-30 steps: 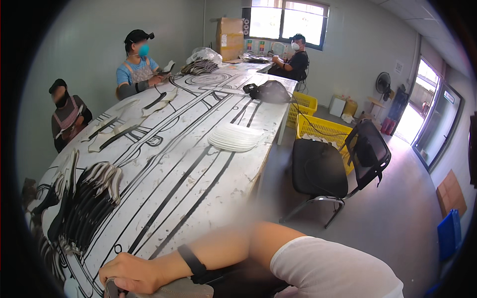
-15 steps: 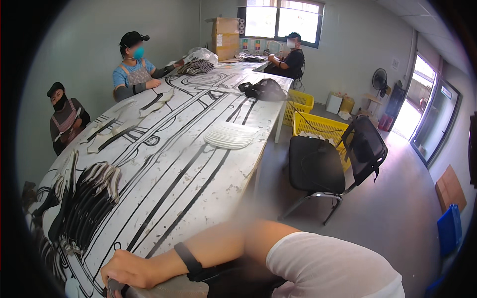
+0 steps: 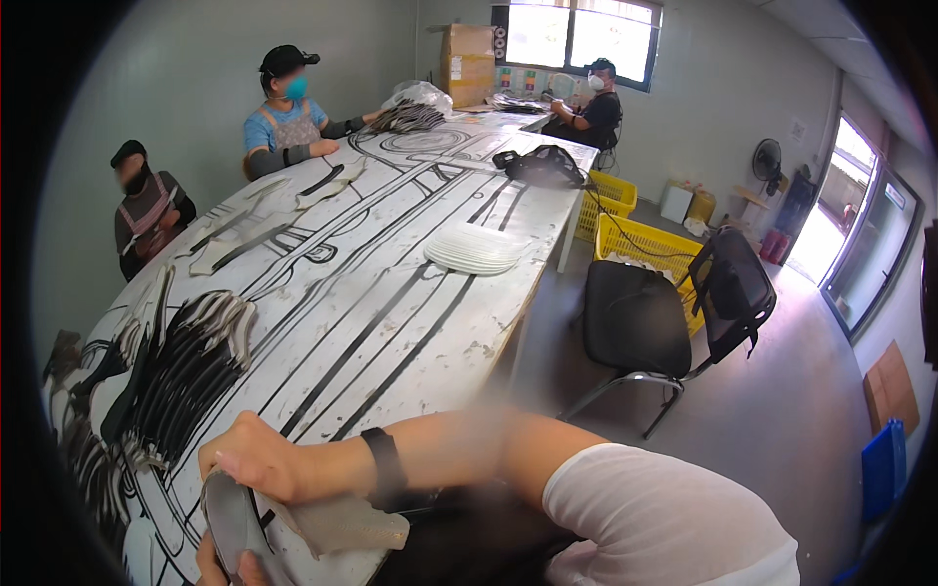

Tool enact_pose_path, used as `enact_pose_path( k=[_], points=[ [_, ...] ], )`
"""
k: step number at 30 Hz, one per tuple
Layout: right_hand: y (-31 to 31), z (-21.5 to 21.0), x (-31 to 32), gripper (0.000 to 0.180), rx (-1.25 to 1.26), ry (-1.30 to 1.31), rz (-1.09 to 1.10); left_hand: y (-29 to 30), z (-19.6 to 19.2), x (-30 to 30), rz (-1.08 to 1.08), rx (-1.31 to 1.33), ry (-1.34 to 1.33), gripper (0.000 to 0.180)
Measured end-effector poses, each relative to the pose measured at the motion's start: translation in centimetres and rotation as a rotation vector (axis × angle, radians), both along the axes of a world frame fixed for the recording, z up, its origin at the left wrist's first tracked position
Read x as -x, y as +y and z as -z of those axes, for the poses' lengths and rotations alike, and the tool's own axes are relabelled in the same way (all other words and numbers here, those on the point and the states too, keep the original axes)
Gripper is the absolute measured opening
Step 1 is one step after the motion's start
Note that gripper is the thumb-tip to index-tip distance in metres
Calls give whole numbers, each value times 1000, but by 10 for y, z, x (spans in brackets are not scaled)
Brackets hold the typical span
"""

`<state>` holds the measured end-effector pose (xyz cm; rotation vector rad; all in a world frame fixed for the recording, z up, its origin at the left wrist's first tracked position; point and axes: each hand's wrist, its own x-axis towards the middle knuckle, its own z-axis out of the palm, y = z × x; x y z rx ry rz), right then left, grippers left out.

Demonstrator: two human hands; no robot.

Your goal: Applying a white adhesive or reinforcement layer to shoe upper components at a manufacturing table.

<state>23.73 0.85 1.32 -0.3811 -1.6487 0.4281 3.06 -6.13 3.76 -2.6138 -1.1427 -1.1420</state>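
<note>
At the lower left, my right hand [image 3: 256,457] is closed on the upper end of a grey curved piece [image 3: 234,518] with a smooth rounded face. A beige, rough-edged sheet [image 3: 352,527] hangs out beside it under my right wrist; whether the two are joined I cannot tell. My left hand [image 3: 225,568] shows only its fingertips at the lower edge, pressed on the lower part of the grey piece. Just beyond my hands lies a heap of black, curved strips with pale ends [image 3: 191,381] on the white table [image 3: 391,361].
A stack of white curved pieces [image 3: 474,249] sits near the table's right edge. Beyond it lies a black bag-like thing [image 3: 542,164]. A black chair [image 3: 640,317] and yellow crates [image 3: 645,244] stand to the right. Three people work along the table's far and left sides.
The grey piece and beige sheet have come further into view, and my left fingertips now show on it. The whole view has shifted, moving the scene slightly right and up.
</note>
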Motion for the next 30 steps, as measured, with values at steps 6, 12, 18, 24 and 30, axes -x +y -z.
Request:
enact_pose_path(
  k=[6, 12, 18, 24, 30],
  points=[
    [16, 7, 2, 55, -41, 98, 51, 6, -2, 7, 67, 49, -42, 58],
    [9, 4, 1, 66, 401, 413, -241, 16, 12, 24, 138, 18, -5, 58],
    [11, 4, 0, 65, 370, 388, -280, 4, -7, 7, 187, -11, 32, 36],
    [17, 5, -5, 73, 296, 306, -220, 9, -2, 2, 155, -30, 41, 21],
    [10, -8, -9, 64, 230, 269, -152, 14, -8, -11, 301, -136, -22, 20]
  ],
)
